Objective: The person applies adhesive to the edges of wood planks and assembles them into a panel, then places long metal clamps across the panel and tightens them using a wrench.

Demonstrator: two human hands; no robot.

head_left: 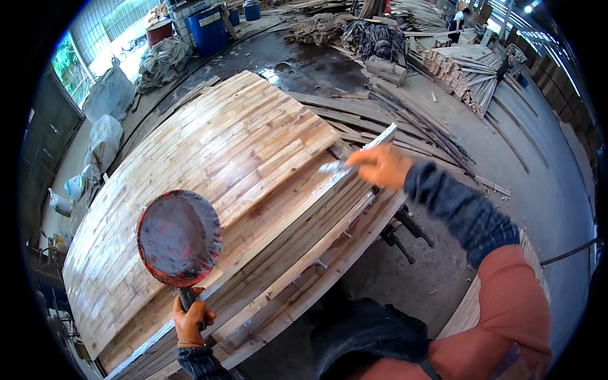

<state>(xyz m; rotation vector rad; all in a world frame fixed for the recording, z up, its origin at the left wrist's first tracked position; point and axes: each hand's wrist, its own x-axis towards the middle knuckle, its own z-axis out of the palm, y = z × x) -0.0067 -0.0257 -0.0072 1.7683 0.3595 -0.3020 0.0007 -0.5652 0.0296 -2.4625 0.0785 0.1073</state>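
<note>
My left hand [188,320] is closed round the dark handle of a frying pan [179,235], whose inside is coated with greyish-white paste and red smears. The pan is over the near left part of a large wooden panel [209,152] made of many glued strips. In my right hand [382,166] is a brush [334,167], blurred by motion, its white-covered end over the panel stack's near right edge. A board edge there [380,136] carries a thick white coat. Below it lie several stacked boards [297,278], with white drips between them.
Loose planks [418,126] lie on the floor past the stack's right end. Dark metal bars [405,237] jut out under its near right corner. Blue barrels [208,30] and wrapped sacks [106,95] stand at the far left. Another person [457,25] is by timber piles [459,73], far right.
</note>
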